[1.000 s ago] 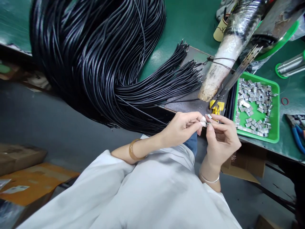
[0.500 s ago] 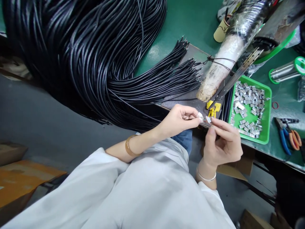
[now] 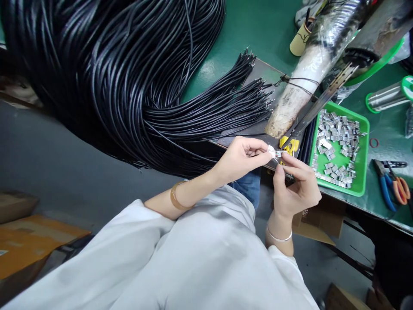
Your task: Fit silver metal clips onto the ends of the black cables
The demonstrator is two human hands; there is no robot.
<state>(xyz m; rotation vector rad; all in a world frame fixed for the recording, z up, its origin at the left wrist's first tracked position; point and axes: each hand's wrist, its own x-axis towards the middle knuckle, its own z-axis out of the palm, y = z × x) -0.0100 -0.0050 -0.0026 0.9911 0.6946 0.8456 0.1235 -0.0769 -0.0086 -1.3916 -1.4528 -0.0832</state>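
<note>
Above the table's front edge, my left hand [image 3: 247,156] pinches thumb against forefinger, and white wrapping covers a fingertip. The wire it grips is mostly hidden by the fingers. Just past those fingertips is a small silvery connector [image 3: 279,153]. My right hand [image 3: 298,183] meets it from the right, with thumb and forefinger closed at its edge; the exact contact is too small to make out. Behind the fingertips lies a yellow clip-like holder [image 3: 290,144], partly covered. A thick bundle of black cables [image 3: 206,114] lies to the left, its stripped ends on a dark plate [image 3: 256,71].
A green tray [image 3: 364,172] holds many metal connector shells [image 3: 338,133]. Over the plate leans a wrapped white tube [image 3: 295,92] beside a metal bar [image 3: 325,97]. Farther right are a solder spool [image 3: 385,98], a red ring [image 3: 373,142] and pliers [image 3: 387,189]. A cup [image 3: 300,38] stands behind.
My right hand has moved slightly left and up, bringing the small connector up against my left fingertips. The coloured wires seen between the hands before are now hidden. My left hand has barely moved.
</note>
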